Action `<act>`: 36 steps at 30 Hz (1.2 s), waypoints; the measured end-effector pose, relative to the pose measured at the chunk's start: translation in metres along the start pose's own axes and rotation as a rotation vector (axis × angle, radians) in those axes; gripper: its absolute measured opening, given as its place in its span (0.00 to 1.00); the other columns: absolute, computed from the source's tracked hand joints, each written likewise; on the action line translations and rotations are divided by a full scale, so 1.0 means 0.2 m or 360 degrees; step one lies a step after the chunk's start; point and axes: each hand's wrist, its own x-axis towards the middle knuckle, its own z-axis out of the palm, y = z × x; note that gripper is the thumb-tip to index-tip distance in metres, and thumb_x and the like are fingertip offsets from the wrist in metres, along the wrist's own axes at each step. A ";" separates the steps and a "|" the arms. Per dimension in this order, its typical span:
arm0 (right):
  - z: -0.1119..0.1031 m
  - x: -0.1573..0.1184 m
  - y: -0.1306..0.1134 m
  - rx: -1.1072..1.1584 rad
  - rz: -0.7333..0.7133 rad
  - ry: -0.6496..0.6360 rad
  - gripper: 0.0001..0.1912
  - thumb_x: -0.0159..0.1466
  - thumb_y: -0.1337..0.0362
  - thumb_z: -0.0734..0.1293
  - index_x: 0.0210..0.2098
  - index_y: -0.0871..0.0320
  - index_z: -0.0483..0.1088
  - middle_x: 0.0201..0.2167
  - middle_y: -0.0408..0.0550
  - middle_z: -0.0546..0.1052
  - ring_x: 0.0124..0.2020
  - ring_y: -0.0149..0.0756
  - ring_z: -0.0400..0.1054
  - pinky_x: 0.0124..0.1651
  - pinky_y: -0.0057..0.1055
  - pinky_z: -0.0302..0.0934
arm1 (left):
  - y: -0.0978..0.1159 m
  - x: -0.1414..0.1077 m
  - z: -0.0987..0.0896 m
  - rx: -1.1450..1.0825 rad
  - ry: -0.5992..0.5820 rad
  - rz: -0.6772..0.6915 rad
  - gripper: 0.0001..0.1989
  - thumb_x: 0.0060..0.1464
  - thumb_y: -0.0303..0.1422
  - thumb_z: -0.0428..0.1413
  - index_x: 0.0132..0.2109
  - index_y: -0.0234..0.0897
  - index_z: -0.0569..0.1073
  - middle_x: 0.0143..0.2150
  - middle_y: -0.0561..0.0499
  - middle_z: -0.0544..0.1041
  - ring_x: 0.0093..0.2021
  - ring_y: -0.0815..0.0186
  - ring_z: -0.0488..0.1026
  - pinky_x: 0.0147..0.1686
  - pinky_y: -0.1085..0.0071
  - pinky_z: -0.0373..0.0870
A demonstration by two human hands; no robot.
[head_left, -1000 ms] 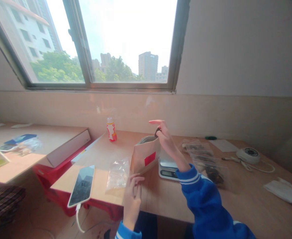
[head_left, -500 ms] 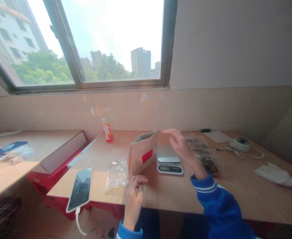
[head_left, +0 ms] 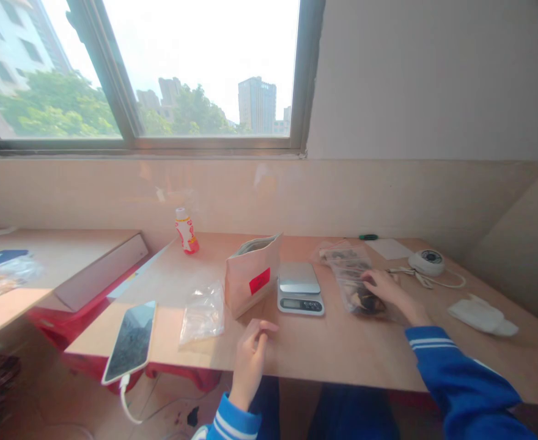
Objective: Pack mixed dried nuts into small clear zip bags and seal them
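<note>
My right hand [head_left: 383, 287] reaches over a clear plastic bag with dark dried pieces [head_left: 363, 296], its fingers at the bag's right side; whether they grip it I cannot tell. More clear bags [head_left: 342, 253] lie behind that one, partly overlapping. Near the table's front edge, my left hand [head_left: 252, 348] hovers with fingers loosely bent and apart, holding nothing. Just beyond it stands an upright kraft paper bag [head_left: 241, 278] with a red label, its top open. A kitchen scale [head_left: 300, 299] with a bare metal plate sits between the paper bag and the filled plastic bags.
Left of the paper bag lies a flat clear plastic bag [head_left: 202, 315]. A phone [head_left: 131, 342] with a cable rests at the left edge. A drink bottle [head_left: 187, 232] stands behind. On the right are a white camera [head_left: 427, 264], a white cloth-like bundle [head_left: 482, 316] and paper [head_left: 390, 249].
My right hand has moved from beside the paper bag's top, over to the right and down to the filled plastic bag. The left hand stays near the front edge; the view has shifted slightly.
</note>
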 end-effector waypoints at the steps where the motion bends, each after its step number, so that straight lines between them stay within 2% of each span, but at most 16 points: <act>1: -0.02 0.02 0.00 -0.0023 0.0019 -0.0112 0.07 0.52 0.70 0.65 0.19 0.56 0.72 0.24 0.52 0.77 0.30 0.44 0.70 0.38 0.40 0.58 | 0.02 -0.01 0.00 -0.0012 -0.0003 -0.0003 0.13 0.56 0.37 0.48 0.34 0.39 0.75 0.34 0.47 0.75 0.38 0.60 0.72 0.41 0.66 0.68; 4: -0.10 0.06 -0.02 -0.0039 -0.0007 -0.0503 0.04 0.50 0.68 0.65 0.21 0.56 0.72 0.25 0.50 0.78 0.30 0.42 0.71 0.36 0.36 0.59 | 0.05 -0.02 0.01 -0.0069 -0.0007 -0.0031 0.14 0.57 0.39 0.48 0.34 0.37 0.75 0.34 0.47 0.75 0.37 0.60 0.71 0.38 0.68 0.67; 7: -0.23 0.07 -0.10 -0.0029 -0.0035 -0.0658 0.06 0.52 0.64 0.63 0.22 0.56 0.72 0.26 0.50 0.78 0.29 0.42 0.71 0.33 0.33 0.60 | 0.08 -0.02 0.01 -0.0139 -0.0014 -0.0065 0.13 0.57 0.38 0.49 0.34 0.37 0.74 0.34 0.48 0.74 0.36 0.61 0.71 0.37 0.69 0.67; 10: -0.37 0.02 -0.27 0.0007 0.0016 -0.0589 0.08 0.53 0.62 0.63 0.25 0.55 0.74 0.28 0.48 0.79 0.31 0.43 0.72 0.35 0.34 0.61 | 0.12 0.01 0.05 -0.0265 -0.0084 -0.0078 0.11 0.57 0.37 0.50 0.35 0.36 0.73 0.33 0.49 0.73 0.34 0.64 0.70 0.37 0.70 0.66; 12: -0.44 -0.04 -0.42 0.0125 0.0040 -0.0424 0.11 0.55 0.61 0.61 0.28 0.54 0.75 0.32 0.48 0.80 0.35 0.44 0.73 0.37 0.35 0.62 | 0.19 0.03 0.10 -0.0410 -0.0158 -0.0036 0.11 0.58 0.38 0.50 0.37 0.36 0.72 0.34 0.49 0.73 0.32 0.66 0.70 0.36 0.70 0.66; 14: -0.47 -0.12 -0.59 0.0252 0.0059 -0.0245 0.11 0.56 0.59 0.61 0.28 0.54 0.75 0.32 0.49 0.80 0.35 0.45 0.73 0.38 0.35 0.62 | 0.28 0.06 0.17 -0.0551 -0.0237 0.0044 0.12 0.59 0.40 0.50 0.40 0.36 0.71 0.37 0.48 0.74 0.33 0.67 0.70 0.36 0.71 0.67; 18: -0.40 -0.32 -0.90 0.0629 0.0129 -0.0028 0.12 0.59 0.57 0.61 0.31 0.54 0.75 0.34 0.48 0.80 0.36 0.42 0.73 0.39 0.34 0.64 | 0.41 0.09 0.27 -0.0642 -0.0349 0.0076 0.13 0.59 0.42 0.49 0.41 0.36 0.70 0.35 0.49 0.74 0.34 0.67 0.70 0.36 0.71 0.67; 20: -0.32 -0.41 -1.01 0.0829 0.0174 -0.0043 0.12 0.60 0.56 0.63 0.32 0.55 0.75 0.34 0.49 0.79 0.36 0.41 0.73 0.38 0.32 0.65 | 0.41 0.08 0.28 -0.0602 -0.0334 0.0054 0.15 0.60 0.43 0.48 0.38 0.35 0.70 0.33 0.50 0.72 0.33 0.67 0.69 0.36 0.72 0.66; 23: -0.20 -0.49 -1.13 0.1053 0.0210 -0.0170 0.11 0.60 0.56 0.64 0.32 0.56 0.75 0.33 0.49 0.79 0.35 0.40 0.73 0.36 0.31 0.66 | 0.37 0.06 0.25 -0.0527 -0.0212 -0.0016 0.17 0.61 0.43 0.46 0.35 0.35 0.69 0.32 0.51 0.71 0.34 0.66 0.69 0.37 0.71 0.65; 26: -0.14 -0.53 -1.20 0.1176 0.0158 -0.0247 0.11 0.60 0.56 0.65 0.30 0.56 0.74 0.31 0.49 0.78 0.34 0.39 0.72 0.37 0.31 0.66 | 0.32 0.04 0.19 -0.0442 -0.0093 -0.0060 0.16 0.61 0.44 0.46 0.37 0.36 0.68 0.33 0.51 0.72 0.36 0.65 0.69 0.39 0.70 0.65; 29: -0.11 -0.53 -1.22 0.1234 0.0134 -0.0257 0.10 0.60 0.56 0.66 0.29 0.57 0.73 0.31 0.49 0.77 0.34 0.39 0.71 0.38 0.32 0.66 | 0.30 0.04 0.16 -0.0341 -0.0029 -0.0022 0.15 0.61 0.43 0.46 0.35 0.36 0.67 0.31 0.52 0.70 0.34 0.66 0.68 0.37 0.71 0.64; 36: -0.10 -0.56 -1.21 0.1407 0.0313 -0.0410 0.12 0.58 0.55 0.66 0.28 0.58 0.70 0.26 0.46 0.76 0.28 0.37 0.72 0.35 0.32 0.66 | 0.31 0.02 0.13 -0.0222 -0.0122 0.0076 0.15 0.61 0.40 0.45 0.32 0.35 0.67 0.28 0.52 0.71 0.31 0.67 0.67 0.33 0.73 0.63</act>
